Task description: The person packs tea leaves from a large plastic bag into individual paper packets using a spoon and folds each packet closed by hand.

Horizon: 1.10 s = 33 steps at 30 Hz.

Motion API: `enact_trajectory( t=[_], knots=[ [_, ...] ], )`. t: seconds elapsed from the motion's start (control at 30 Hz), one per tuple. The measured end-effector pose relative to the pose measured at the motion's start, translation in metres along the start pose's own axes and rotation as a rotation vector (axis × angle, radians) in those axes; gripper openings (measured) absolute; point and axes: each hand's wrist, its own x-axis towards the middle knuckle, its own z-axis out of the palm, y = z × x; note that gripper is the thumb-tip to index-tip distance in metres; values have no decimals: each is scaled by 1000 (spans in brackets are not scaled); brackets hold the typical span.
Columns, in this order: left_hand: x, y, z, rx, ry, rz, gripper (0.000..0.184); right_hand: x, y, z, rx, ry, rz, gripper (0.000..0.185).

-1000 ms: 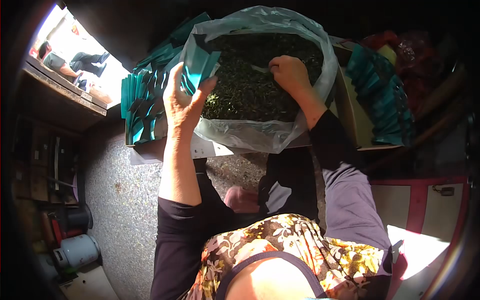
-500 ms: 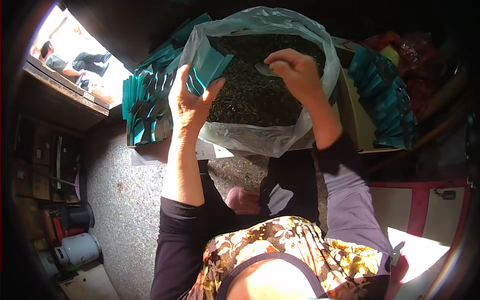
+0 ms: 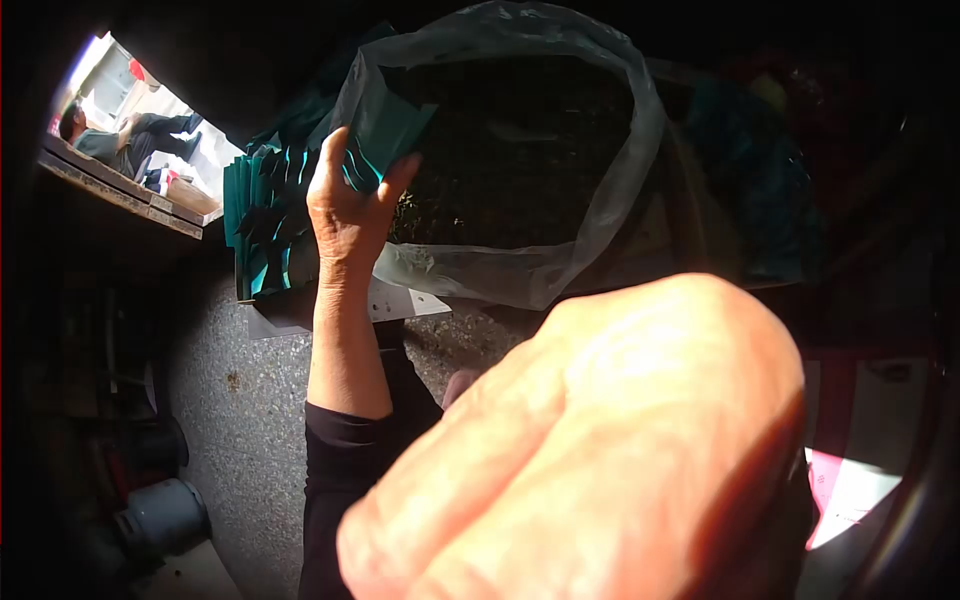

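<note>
My left hand (image 3: 350,205) is closed around a teal paper packet (image 3: 388,125), thumb on one side and fingers on the other, at the left rim of a clear plastic bag (image 3: 600,235). Dark, dried leaf-like bits (image 3: 480,190) fill the bag, mostly in shadow. A faint pale shape (image 3: 515,132) lies on them, perhaps the small scoop. Very close to the camera, my right hand (image 3: 600,430) looms large and blurred, its fingers together and bent toward the lower left. Its fingertips are largely hidden, so what it touches does not show.
More teal packets (image 3: 265,215) stand packed in a box on the left. Another row of teal packets (image 3: 770,200) sits in shadow on the right. A grey gas cylinder (image 3: 165,515) is at lower left. Through an opening, a seated person (image 3: 130,140) shows outside.
My right hand has left the bag and come up close to the camera; the pale scoop seems no longer in it. My left hand still holds the packet. The picture is darker.
</note>
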Motion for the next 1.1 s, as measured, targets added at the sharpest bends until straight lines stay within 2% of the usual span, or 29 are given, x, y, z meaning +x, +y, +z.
enact_trajectory(
  t=[0.2, 0.23, 0.3, 0.33, 0.37, 0.4, 0.47, 0.5, 0.53, 0.57, 0.6, 0.7, 0.77, 0.9, 1.1],
  knots=[
    [-1, -9, 3, 64, 38, 31, 67, 9, 6, -5, 122, -93, -36, 12],
    [-2, 3, 0, 166, 51, 30, 68, 11, 6, -5, 144, -110, -44, 12],
    [-2, 0, 0, 104, 46, 34, 67, 15, 7, -6, 188, -148, -59, 14],
    [-2, 0, 0, 96, 45, 48, 67, 13, -9, -11, 294, -115, 219, 13],
    [-2, 3, 0, 169, 64, 62, 65, 12, -4, -18, 407, -132, 228, 15],
    [-1, 6, 0, 150, 52, 55, 64, 12, 1, -25, 193, -106, 131, 13],
    [-1, 7, -1, 106, 27, 52, 63, 13, -2, -29, 103, -8, 213, 16],
    [0, 5, -1, 35, 11, -16, 63, 17, -6, -31, -42, 25, 241, 16],
    [1, 5, 0, -37, -5, -85, 63, 19, -8, -32, -68, 59, 263, 17],
    [-2, 7, -1, 97, 37, 35, 63, 19, -5, -37, -76, 79, 242, 18],
    [1, 4, -1, -11, 12, -75, 63, 19, -3, -42, -115, 111, 251, 18],
    [-1, 2, 0, 186, 77, 118, 64, 21, 0, -54, -182, 177, 262, 17],
    [0, 1, 0, 146, 60, 78, 64, 22, 3, -57, -212, 235, 234, 14],
    [0, 3, 0, 131, 25, 5, 65, 23, 7, -72, -169, 205, 207, 13],
    [0, 5, 0, 112, 15, -7, 64, 28, 4, -71, -260, 271, 143, 13]
  ],
)
